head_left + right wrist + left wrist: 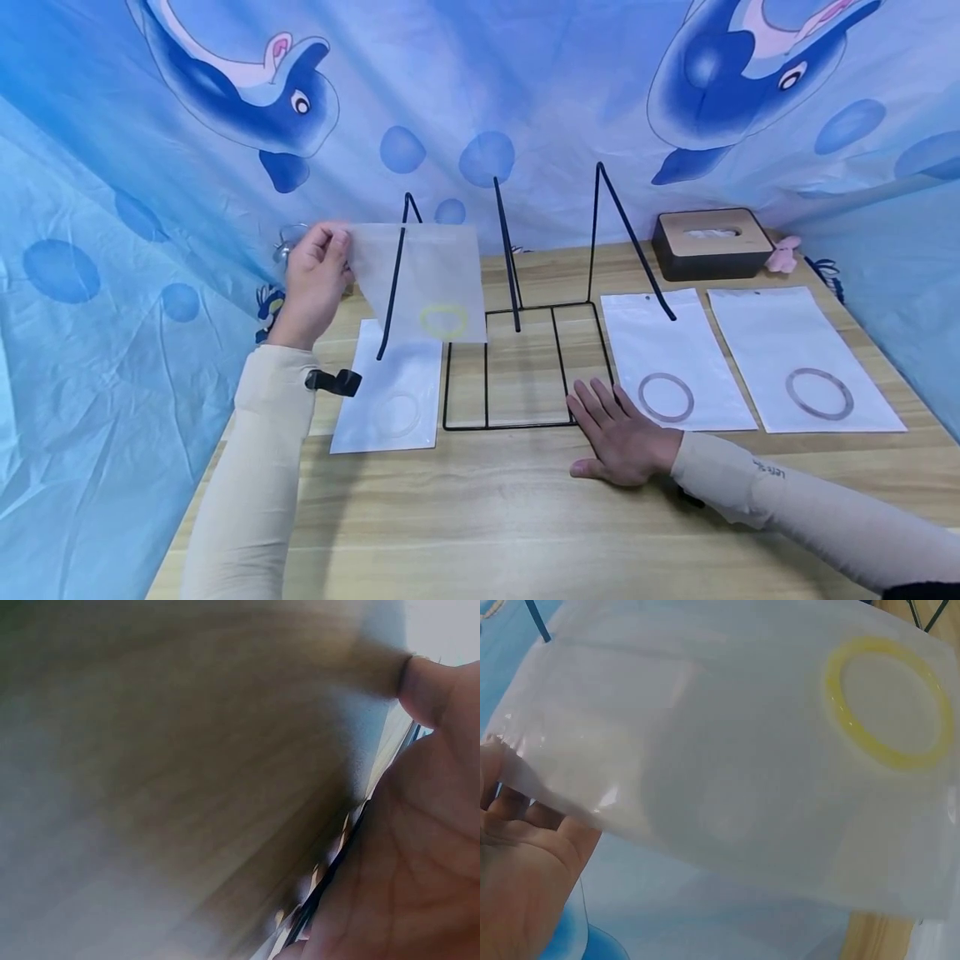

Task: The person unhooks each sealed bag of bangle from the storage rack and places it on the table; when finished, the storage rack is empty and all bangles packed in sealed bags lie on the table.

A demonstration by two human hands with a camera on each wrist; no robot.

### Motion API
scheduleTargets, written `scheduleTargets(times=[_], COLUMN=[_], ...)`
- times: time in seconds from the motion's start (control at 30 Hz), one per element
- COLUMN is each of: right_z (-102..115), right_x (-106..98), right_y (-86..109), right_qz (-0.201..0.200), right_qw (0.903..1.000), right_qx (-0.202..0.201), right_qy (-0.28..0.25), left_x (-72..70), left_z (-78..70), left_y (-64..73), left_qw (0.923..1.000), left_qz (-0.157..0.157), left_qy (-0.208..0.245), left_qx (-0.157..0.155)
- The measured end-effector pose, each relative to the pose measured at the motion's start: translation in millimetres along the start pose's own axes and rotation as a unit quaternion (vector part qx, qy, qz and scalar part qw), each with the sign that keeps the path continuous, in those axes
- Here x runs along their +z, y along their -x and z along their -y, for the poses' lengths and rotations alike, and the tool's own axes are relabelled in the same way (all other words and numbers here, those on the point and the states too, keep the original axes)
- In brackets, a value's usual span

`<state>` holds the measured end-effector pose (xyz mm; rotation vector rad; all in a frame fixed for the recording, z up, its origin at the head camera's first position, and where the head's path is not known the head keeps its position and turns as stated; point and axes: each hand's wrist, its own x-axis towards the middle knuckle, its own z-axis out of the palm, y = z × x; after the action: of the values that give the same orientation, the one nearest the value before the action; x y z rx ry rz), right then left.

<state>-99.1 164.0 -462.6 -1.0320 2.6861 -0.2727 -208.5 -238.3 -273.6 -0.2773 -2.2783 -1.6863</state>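
Observation:
My left hand [313, 283] pinches the top left corner of a translucent plastic bag [453, 267], thumb in front. A yellow ring [840, 705] shows through the bag near its far end. The bag is held up at the left upright of a black wire rack [510, 427], whose sloping arm crosses it in the head view. My right hand [624, 442] lies palm down with fingers straight and spread, fingertips at the rack base's front right corner. In the right wrist view, black wire [330, 874] runs along the palm.
A flat white bag [367, 358] with a clear ring lies left of the rack. Two more white bags, one near [652, 333] and one farther right [772, 333], show pinkish rings. A tissue box [712, 262] and pink toy [783, 254] stand behind, before a blue curtain [555, 92].

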Motion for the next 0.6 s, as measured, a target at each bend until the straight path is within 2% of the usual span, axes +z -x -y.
scheduleTargets(times=[0.2,0.33,0.6], right_z=[1,2,5], right_x=[0,-2,-8], right_y=[0.3,0.6,2.5], right_qz=[0.007,0.010,0.015], right_qw=[1.0000,0.9999,0.9999], right_qx=[0.002,0.003,0.001], right_qy=[-0.003,0.002,-0.002], left_x=[0.2,1.2,2.0], left_z=[-2.7,-6.0,-9.0], left_y=[10.1,17.9,29.3], left_qw=[0.9999,0.9999,0.9974], left_qz=[-0.004,0.000,0.024], left_qy=[0.017,0.010,0.064], left_qx=[-0.001,-0.009,-0.022])
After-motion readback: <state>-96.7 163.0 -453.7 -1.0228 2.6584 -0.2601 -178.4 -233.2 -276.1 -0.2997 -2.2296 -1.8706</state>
